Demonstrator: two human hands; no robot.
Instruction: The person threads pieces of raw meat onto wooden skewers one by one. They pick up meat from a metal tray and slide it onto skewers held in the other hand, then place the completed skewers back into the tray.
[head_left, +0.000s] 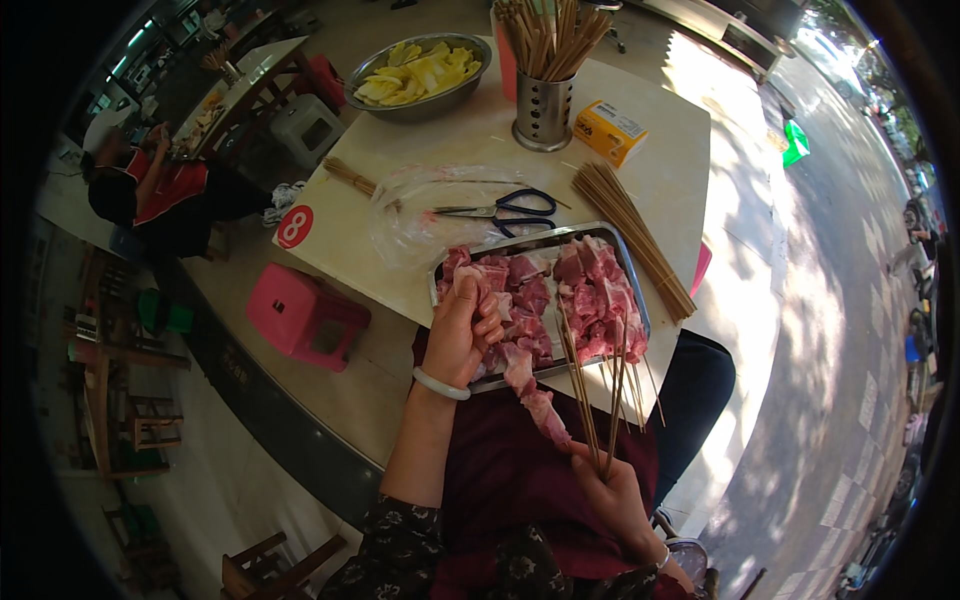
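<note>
My left hand (463, 330) is over the left side of a metal tray (630, 255), its thumb and fingers pinching a piece of raw meat (471, 276). Raw meat chunks lie in the tray's left half, and skewered meat (596, 292) is laid along its right half. Below the tray's near edge, my right hand (611, 487) grips several thin bamboo skewers (577, 382) that point up and away. A threaded strip of meat (536, 397) runs up-left from its fingertips; the skewer inside it is mostly hidden.
Scissors (487, 211) lie on a plastic bag (397, 225) beyond the tray. A skewer bundle (637, 240) rests at right. Farther back stand a metal skewer holder (544, 112), a yellow packet (611, 133) and a bowl of yellow leaves (420, 75). A pink stool (300, 315) is left; another person (172, 180) sits beyond.
</note>
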